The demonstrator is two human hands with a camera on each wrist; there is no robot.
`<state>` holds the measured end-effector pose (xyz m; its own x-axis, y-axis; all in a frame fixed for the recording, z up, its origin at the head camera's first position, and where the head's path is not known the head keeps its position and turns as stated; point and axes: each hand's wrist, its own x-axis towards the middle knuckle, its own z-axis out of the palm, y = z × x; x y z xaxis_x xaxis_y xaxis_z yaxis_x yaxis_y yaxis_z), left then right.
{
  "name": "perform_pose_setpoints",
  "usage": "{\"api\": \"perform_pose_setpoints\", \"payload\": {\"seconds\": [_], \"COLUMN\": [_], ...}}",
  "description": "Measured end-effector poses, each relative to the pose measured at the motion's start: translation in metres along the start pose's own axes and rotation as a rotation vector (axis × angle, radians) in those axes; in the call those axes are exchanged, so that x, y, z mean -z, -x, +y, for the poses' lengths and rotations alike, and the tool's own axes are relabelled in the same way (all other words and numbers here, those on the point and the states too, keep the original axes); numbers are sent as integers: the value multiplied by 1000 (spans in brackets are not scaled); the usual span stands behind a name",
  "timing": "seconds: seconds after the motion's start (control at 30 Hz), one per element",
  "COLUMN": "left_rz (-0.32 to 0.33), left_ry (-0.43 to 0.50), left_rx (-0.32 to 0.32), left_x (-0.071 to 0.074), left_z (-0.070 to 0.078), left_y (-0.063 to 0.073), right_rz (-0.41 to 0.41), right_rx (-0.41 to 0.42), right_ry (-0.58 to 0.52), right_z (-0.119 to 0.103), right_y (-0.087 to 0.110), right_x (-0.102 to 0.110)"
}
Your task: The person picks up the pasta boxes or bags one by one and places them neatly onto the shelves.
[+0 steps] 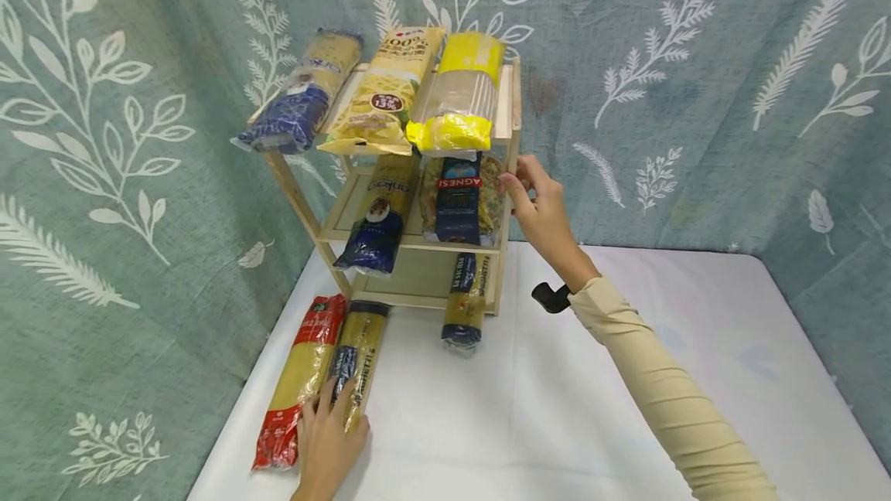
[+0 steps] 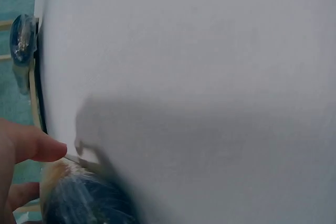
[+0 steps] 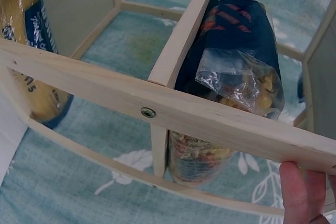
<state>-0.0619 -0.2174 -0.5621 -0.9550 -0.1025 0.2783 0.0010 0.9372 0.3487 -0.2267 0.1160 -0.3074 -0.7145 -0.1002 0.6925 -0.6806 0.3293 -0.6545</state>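
On the white table my left hand (image 1: 329,439) grips the near end of a spaghetti pack (image 1: 362,339), fingers over its left side and thumb at its right. In the left wrist view the blue end of that pack (image 2: 86,198) shows under the thumb. A red-ended pasta pack (image 1: 301,385) lies just left of it. My right hand (image 1: 539,203) holds the right side of a wooden shelf rack (image 1: 508,176), its fingers (image 3: 295,190) on the wooden rail. Beside that hand, an Agnesi pasta bag (image 1: 459,199) stands on the middle shelf.
Three pasta packs lie along the top shelf: a blue one (image 1: 306,91), a cream one (image 1: 390,91) and a yellow-ended one (image 1: 462,91). Another blue-ended pack (image 1: 383,215) juts from the middle shelf. A spaghetti pack (image 1: 465,300) sticks out of the bottom shelf. Patterned curtains surround the table.
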Motion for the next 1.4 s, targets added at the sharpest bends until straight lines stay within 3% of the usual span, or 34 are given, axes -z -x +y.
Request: {"api": "perform_pose_setpoints", "payload": {"seconds": [0.13, 0.3, 0.53, 0.7, 0.87, 1.2, 1.4], "left_rz": [-11, -28, -98, -65, -26, 21, 91], "left_ry": [35, 15, -80, -95, -23, 179, 237], "left_rx": [-16, -22, 72, 73, 56, 130, 115], "left_x": [-6, -9, -15, -19, -18, -7, -7], "left_z": [0, 6, 13, 9, 6, 2, 4], "left_y": [5, 9, 9, 9, 6, 5, 5], "right_rz": [8, 17, 16, 15, 27, 12, 18], "right_rx": [-1, -1, -7, 6, 8, 12, 23], "right_ry": [7, 3, 8, 2, 5, 21, -7], "right_z": [2, 3, 3, 3, 4, 4, 37], "right_y": [1, 2, 2, 1, 1, 2, 0], "right_x": [2, 4, 4, 3, 4, 1, -6]}}
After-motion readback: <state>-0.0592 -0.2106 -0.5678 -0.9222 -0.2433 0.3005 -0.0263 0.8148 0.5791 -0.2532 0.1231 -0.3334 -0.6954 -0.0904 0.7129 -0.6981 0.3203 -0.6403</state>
